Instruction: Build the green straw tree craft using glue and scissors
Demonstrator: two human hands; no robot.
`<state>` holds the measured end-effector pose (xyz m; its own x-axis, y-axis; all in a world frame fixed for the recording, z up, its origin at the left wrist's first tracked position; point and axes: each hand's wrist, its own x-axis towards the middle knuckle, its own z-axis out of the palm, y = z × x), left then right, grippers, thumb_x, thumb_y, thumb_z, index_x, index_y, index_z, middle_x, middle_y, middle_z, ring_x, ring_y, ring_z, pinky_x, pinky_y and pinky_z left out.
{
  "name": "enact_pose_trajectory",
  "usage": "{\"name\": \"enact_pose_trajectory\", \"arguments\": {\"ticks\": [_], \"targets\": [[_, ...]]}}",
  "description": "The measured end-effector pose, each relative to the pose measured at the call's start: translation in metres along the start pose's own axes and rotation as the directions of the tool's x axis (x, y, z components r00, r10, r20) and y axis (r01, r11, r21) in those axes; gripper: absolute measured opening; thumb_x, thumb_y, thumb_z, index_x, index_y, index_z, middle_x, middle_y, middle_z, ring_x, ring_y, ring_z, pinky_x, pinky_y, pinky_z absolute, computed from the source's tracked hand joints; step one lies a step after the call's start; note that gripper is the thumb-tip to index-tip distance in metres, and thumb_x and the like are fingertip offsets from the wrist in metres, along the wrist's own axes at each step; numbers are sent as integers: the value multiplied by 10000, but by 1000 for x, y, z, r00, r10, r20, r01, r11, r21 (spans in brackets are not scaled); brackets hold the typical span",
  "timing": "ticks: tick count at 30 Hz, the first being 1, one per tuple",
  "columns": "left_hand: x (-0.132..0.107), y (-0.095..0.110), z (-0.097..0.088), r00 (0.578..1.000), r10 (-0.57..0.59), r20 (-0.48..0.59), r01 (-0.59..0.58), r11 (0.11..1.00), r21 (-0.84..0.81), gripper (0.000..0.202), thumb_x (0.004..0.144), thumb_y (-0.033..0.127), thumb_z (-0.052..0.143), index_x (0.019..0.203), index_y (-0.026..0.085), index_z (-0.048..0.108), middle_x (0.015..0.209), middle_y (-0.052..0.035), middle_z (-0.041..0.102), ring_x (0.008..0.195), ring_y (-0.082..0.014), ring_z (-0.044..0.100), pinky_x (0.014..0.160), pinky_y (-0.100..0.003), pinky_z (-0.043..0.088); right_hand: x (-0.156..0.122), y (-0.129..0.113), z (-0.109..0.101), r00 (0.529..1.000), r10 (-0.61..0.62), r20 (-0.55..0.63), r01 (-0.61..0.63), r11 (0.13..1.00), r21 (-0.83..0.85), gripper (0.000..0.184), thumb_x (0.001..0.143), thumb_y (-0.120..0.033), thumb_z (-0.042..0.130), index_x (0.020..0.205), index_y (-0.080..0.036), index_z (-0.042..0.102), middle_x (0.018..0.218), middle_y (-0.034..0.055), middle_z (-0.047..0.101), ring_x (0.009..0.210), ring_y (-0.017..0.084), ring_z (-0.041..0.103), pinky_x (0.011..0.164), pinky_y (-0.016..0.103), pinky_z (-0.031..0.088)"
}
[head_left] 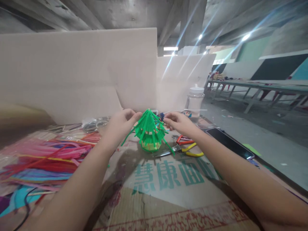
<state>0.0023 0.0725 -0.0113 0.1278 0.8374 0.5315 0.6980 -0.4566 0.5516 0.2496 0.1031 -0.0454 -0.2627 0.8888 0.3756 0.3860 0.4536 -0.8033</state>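
Observation:
A small green pipe-cleaner tree (149, 130) with a yellow-green base stands on a sheet of cardboard (168, 189) printed with green characters. My left hand (121, 123) pinches the green strands at the tree's upper left side, fingers closed on them. My right hand (176, 122) is at the tree's upper right, fingers pinched near the top strands beside a small dark blue piece (162, 116); what it grips I cannot make out. Both forearms reach in from the lower corners.
A pile of coloured pipe cleaners (45, 160) lies at the left. Pliers with yellow handles (185, 150) and red-handled scissors (183, 139) lie right of the tree. A phone (229, 142) rests at the right, a clear jar (194, 102) behind, white boards (79, 70) at the back.

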Motion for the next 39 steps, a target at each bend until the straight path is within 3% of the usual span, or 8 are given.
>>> {"name": "enact_pose_trajectory", "arguments": {"ticks": [2, 7, 19, 24, 27, 31, 34, 39], "targets": [[-1, 3, 0, 1000, 6, 5, -6, 1000, 19, 370, 885, 515, 521, 766, 184, 635, 752, -6, 643, 751, -183, 602, 658, -279, 404, 0, 2, -12, 1000, -6, 18, 8, 993, -120, 191, 864, -355, 552, 846, -174, 611, 754, 32, 661, 645, 141, 597, 611, 264, 471], [1, 0, 11, 988, 157, -4, -157, 986, -51, 324, 860, 418, 592, 1078, 183, 639, 1097, -62, 651, 1031, -212, 614, 884, -332, 477, -11, 22, -34, 993, 10, 120, 52, 865, -499, 182, 868, -283, 529, 905, -183, 677, 837, 31, 704, 738, 164, 616, 658, 270, 432], [-6, 3, 36, 956, 277, 100, -286, 954, 93, 866, 767, 501, 687, 1461, 146, 308, 1471, -182, 416, 1383, -317, 381, 1146, -475, 318, -19, 46, -53, 962, 173, 213, 30, 706, -707, 118, 788, -272, 650, 854, -210, 726, 783, 50, 733, 635, 187, 622, 558, 267, 361], [-10, 7, 39, 947, 306, 102, -319, 934, 163, 944, 765, 460, 696, 1512, 153, 207, 1518, -190, 344, 1412, -322, 332, 1153, -491, 305, -21, 26, -43, 995, 30, 97, 49, 696, -716, 236, 911, -353, 536, 841, -190, 690, 771, 55, 708, 674, 182, 607, 585, 277, 364], [-10, 7, 34, 931, 337, 140, -355, 925, 134, 901, 788, 460, 678, 1511, 174, 222, 1530, -175, 341, 1408, -310, 344, 1145, -486, 317, -30, 2, -27, 959, -279, -39, 196, 760, -620, 270, 935, -377, 529, 814, -176, 662, 739, 43, 685, 665, 165, 595, 608, 276, 399], [-3, 2, 23, 947, 309, 82, -309, 951, -15, 499, 893, 370, 549, 1346, 177, 471, 1374, -128, 536, 1270, -251, 513, 1073, -431, 407, -42, -21, -3, 843, -536, 46, 487, 723, -491, 173, 947, -292, 541, 995, -191, 672, 938, 55, 716, 857, 174, 641, 784, 305, 478], [2, -1, 16, 963, 267, -35, -268, 963, -13, 217, 909, 290, 500, 1044, 179, 629, 1099, -79, 667, 1078, -225, 609, 950, -385, 478, -37, -27, 10, 808, -583, 84, 537, 669, -514, 190, 952, -271, 537, 1063, -180, 662, 1022, 83, 713, 983, 204, 631, 872, 351, 475], [1, 3, 14, 963, 263, -60, -257, 962, 88, 249, 950, 315, 438, 904, 185, 645, 936, -57, 671, 942, -220, 617, 864, -375, 476, -11, -30, 21, 864, -504, 6, 450, 766, -460, 109, 922, -225, 575, 953, -175, 667, 903, 53, 709, 840, 176, 636, 771, 318, 484]]}}
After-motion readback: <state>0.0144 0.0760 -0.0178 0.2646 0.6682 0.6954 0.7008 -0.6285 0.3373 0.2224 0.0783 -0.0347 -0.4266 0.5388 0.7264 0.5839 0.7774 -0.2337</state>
